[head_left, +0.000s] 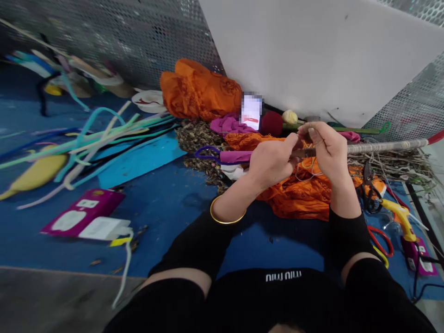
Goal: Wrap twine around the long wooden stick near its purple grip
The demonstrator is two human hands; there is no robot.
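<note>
A long stick (385, 147) wound with pale cord runs from side to side under both hands. My left hand (272, 163) is closed around its brownish stretch, beside a purple-wrapped part (236, 157) that ends in a blue fuzzy loop (207, 152). Just above the stick, my right hand (329, 150) has thumb and fingers pinched together, close to the left fingertips. Whatever lies in that pinch is too thin to make out. Loose thin thread (309, 173) hangs in loops below the hands. Beneath them lies crumpled orange cloth (298, 199).
Pipe cleaners (93, 134), a yellow gourd-like object (38, 173) and a purple package (86, 212) lie left on the blue table (166, 203). A phone (251, 113) leans against the white board (312, 55). A yellow glue gun (402, 217) and red-handled scissors (381, 240) are right.
</note>
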